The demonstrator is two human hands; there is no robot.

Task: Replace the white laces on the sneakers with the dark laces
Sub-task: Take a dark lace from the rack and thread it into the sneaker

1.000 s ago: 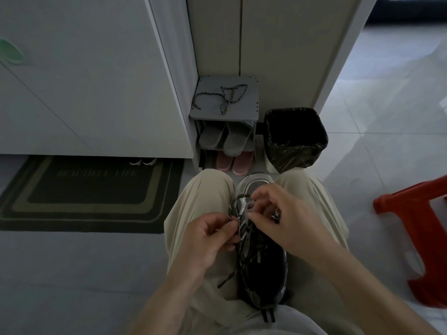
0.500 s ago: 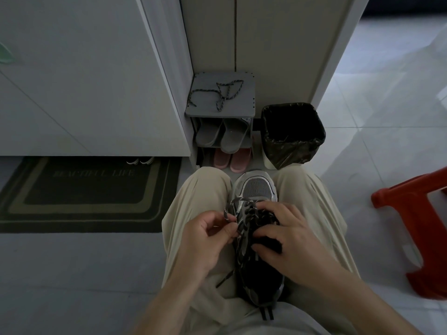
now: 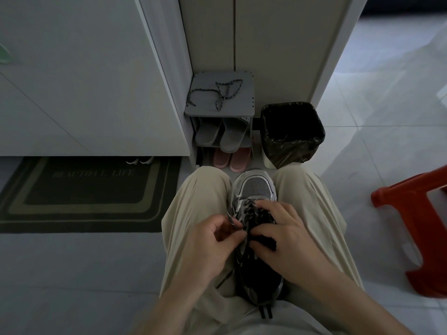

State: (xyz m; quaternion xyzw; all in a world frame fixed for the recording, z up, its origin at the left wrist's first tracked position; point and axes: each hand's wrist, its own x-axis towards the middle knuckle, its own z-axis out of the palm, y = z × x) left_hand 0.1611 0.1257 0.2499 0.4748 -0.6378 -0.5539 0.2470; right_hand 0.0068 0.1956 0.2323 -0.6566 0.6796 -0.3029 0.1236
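Sneaker (image 3: 256, 189) wedged between knees, under both hands

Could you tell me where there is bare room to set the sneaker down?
Bare tile: left of the lap below the doormat; right of it between bin and red stool. Crowded: the lap holds sneaker, left hand, right hand; a spare lace lies on the rack.

A dark doormat (image 3: 84, 189) with pale rectangular border bands lies on the floor (image 3: 72, 274) at the left, partly under a white cabinet door (image 3: 84, 93). One line of faint capital letters across its upper middle reads "BEAUTIFUL LIFE". The letters are dim and slightly blurred in the low light, some barely legible.
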